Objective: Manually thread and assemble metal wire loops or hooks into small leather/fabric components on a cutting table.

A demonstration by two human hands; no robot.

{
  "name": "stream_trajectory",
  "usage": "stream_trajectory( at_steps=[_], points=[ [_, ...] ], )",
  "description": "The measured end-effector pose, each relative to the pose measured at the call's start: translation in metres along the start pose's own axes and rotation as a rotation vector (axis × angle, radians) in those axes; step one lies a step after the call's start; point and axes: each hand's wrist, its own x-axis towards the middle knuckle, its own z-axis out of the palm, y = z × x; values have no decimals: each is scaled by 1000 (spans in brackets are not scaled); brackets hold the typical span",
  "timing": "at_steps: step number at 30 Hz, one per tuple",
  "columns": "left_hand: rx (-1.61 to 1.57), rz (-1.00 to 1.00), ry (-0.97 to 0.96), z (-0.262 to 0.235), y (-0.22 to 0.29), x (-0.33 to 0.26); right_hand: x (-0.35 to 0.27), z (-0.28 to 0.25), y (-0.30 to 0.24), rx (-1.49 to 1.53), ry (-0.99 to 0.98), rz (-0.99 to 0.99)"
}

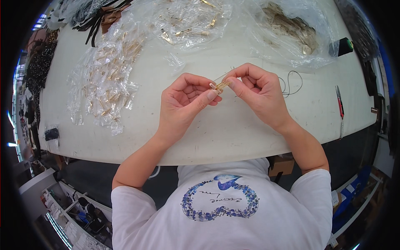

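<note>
Both hands meet above the middle of the white table (187,137). Between them is a small gold-coloured metal piece (221,86), slim and with a few thin bars. My left hand (182,98) pinches its left end between thumb and fingers, the other fingers curled. On the right end, the thumb and forefinger of my right hand (259,92) close in a pinch. A clear strip, apparently plastic, slants up beside the piece between the fingertips. The fingers hide part of the piece, and its exact kind cannot be made out.
Gold pieces in clear bags (110,79) lie heaped at the left, with more in a clear bag (187,21) at the back. A larger plastic bag (291,29) sits back right, near a dark thread spool (342,47). Red-handled snips (340,104) and a dark cord loop (295,85) lie right.
</note>
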Motion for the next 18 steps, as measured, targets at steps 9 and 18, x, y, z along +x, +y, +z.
stream_trajectory(
  at_steps=[9,18],
  points=[
    [9,-11,48,1,0,0,-2,3,-1,-50,18,-2],
    [-351,-254,33,-18,8,7,3,-2,-10,-62,23,-47]
  ],
)
